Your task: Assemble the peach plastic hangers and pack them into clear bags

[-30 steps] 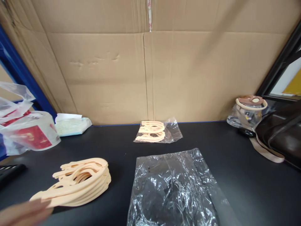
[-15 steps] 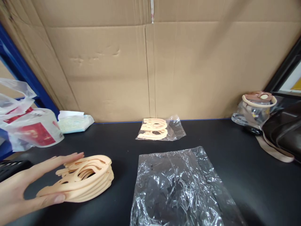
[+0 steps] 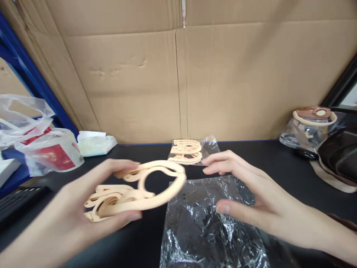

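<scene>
My left hand (image 3: 75,206) grips a beige folding travel hanger (image 3: 158,201) between thumb and fingers, lifted with its rounded end pointing right. More beige folded hangers (image 3: 107,203) show in a stack behind and below it, partly hidden by my hand. My right hand (image 3: 259,193) hovers over the clear plastic bag (image 3: 200,227), fingers and thumb apart, holding nothing. The bag lies flat at the front middle of the black table. Farther back, a smaller clear packet (image 3: 210,149) has two beige folded hangers (image 3: 186,158) in it.
At left are a plastic-wrapped tub (image 3: 60,152), a tissue pack (image 3: 96,144) and a black keyboard (image 3: 22,203). A clear cup with a strap (image 3: 314,128) and a dark bag (image 3: 338,152) stand at right. Cardboard (image 3: 128,89) walls the back.
My left hand has closed on a hanger from the stack and brought it up and to the right. My right hand has come into view from the right.
</scene>
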The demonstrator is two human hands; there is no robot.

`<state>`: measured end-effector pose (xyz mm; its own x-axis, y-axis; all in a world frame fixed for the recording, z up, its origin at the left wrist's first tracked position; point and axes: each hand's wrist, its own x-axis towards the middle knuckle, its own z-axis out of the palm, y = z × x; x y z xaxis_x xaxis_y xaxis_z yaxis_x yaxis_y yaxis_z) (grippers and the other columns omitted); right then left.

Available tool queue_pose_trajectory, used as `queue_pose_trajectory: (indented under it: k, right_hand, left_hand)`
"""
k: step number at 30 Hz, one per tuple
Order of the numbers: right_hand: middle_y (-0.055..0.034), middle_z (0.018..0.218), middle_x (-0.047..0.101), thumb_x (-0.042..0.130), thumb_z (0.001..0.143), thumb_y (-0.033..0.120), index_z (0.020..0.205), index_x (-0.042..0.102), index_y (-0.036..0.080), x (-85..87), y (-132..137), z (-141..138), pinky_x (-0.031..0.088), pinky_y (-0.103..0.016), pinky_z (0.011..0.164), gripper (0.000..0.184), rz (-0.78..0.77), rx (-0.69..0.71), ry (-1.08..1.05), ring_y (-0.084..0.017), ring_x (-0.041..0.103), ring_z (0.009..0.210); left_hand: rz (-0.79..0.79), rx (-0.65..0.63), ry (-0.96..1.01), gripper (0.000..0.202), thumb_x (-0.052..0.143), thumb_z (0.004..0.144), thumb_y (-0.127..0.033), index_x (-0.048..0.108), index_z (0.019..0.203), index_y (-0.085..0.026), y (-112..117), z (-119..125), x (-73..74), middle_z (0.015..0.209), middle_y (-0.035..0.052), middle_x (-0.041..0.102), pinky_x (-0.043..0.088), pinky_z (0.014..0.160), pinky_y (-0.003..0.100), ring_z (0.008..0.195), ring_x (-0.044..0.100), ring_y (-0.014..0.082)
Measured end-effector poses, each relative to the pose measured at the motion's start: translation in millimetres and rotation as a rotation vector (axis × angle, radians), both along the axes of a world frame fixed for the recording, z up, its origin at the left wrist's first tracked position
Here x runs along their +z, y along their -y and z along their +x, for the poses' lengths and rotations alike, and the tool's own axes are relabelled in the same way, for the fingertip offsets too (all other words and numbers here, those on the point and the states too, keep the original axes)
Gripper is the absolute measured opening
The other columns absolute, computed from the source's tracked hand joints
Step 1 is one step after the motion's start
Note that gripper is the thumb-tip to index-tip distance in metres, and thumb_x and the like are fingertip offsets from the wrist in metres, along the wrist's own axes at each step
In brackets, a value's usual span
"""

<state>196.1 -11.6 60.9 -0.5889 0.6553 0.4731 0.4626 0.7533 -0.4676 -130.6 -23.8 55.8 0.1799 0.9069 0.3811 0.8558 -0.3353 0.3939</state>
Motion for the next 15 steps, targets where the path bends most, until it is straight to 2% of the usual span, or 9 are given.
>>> queue_pose_trajectory:
  k: [2,4,7,10,15]
  right_hand:
    - [0.0014,0.151,0.04,0.069,0.086,0.047,0.138,0.038,0.037,-4.6,-3.2,1.8,0.037,-0.033,0.114,0.061,0.059,0.009,0.035,-0.018,0.039,0.139]
    - [0.0027,0.154,0.037,0.073,0.08,0.051,0.143,0.03,0.04,-7.6,-5.3,6.5,0.034,-0.034,0.116,0.077,0.062,0.004,0.07,-0.018,0.035,0.142]
    - [0.0038,0.148,0.046,0.074,0.079,0.051,0.142,0.033,0.041,-9.8,-7.0,16.3,0.041,-0.031,0.111,0.076,-0.031,-0.02,0.105,-0.017,0.045,0.135]
    - [0.0015,0.144,0.05,0.071,0.083,0.05,0.14,0.039,0.038,-11.6,-8.4,26.6,0.047,-0.032,0.106,0.067,-0.069,-0.057,0.142,-0.019,0.051,0.13]
    - [0.0006,0.15,0.043,0.074,0.08,0.049,0.143,0.036,0.039,-16.3,-10.8,32.9,0.046,-0.035,0.107,0.074,-0.071,-0.098,0.241,-0.022,0.046,0.134]
  left_hand:
    - [0.053,-0.159,-0.019,0.06,0.071,0.077,-0.061,0.045,0.125,-0.038,-4.5,38.2,-1.2,0.125,-0.0029,0.061,0.051,0.091,0.038,0.109,0.061,0.0264]
    - [0.143,-0.318,-0.117,0.064,0.076,0.076,-0.053,0.042,0.128,-0.036,-11.6,68.5,-5.5,0.126,-0.0018,0.061,0.048,0.098,0.041,0.116,0.057,0.0267]
    - [0.151,-0.446,-0.093,0.067,0.081,0.073,-0.047,0.042,0.125,-0.031,-21.2,98.1,-13.3,0.128,0.0004,0.06,0.047,0.101,0.04,0.121,0.054,0.0249]
    - [0.102,-0.483,-0.044,0.065,0.081,0.074,-0.046,0.043,0.124,-0.029,-26.6,111.8,-20.8,0.128,0.0006,0.06,0.047,0.101,0.041,0.121,0.054,0.0237]
    - [0.053,-0.459,0.059,0.064,0.079,0.075,-0.05,0.04,0.124,-0.036,-31.1,115.4,-34.1,0.127,-0.0035,0.059,0.047,0.1,0.042,0.118,0.056,0.0225]
